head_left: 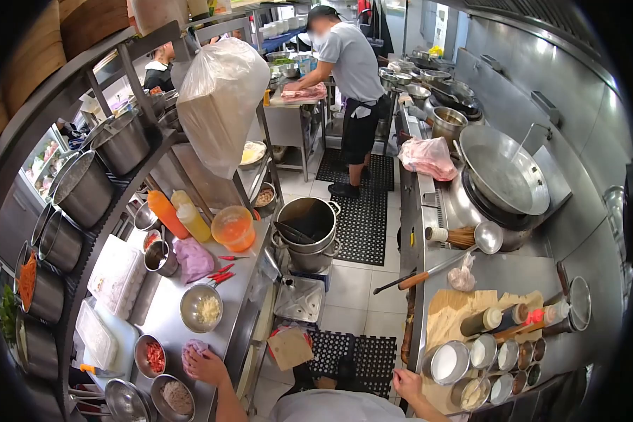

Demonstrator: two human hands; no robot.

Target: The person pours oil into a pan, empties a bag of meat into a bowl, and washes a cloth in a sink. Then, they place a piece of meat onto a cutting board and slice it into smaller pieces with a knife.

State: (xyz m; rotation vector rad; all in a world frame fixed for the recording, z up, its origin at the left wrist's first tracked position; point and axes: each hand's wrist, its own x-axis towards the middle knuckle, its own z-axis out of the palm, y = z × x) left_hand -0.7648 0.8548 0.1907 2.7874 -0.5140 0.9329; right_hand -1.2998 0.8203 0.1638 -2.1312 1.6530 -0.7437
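Note:
My left hand (207, 367) is closed on a crumpled purple cloth (193, 350) at the edge of the left steel counter. Close to it stand a bowl of chopped red pieces (152, 356), a bowl of pale minced-looking food (175, 397) and a bowl of chopped garlic-like bits (202, 309). My right hand (406, 385) hangs by the edge of the right counter, fingers curled, with nothing visible in them. Steel cups of white seasonings (449, 362) are nearest to it, on brown cardboard (443, 316).
A large wok (503, 169) and a long-handled ladle (488, 238) occupy the right side. Stacked pots (307, 228) stand at the aisle's left. A co-worker (354, 63) handles meat farther back. Red chillies (221, 276) and sauce bottles (167, 213) lie or stand left.

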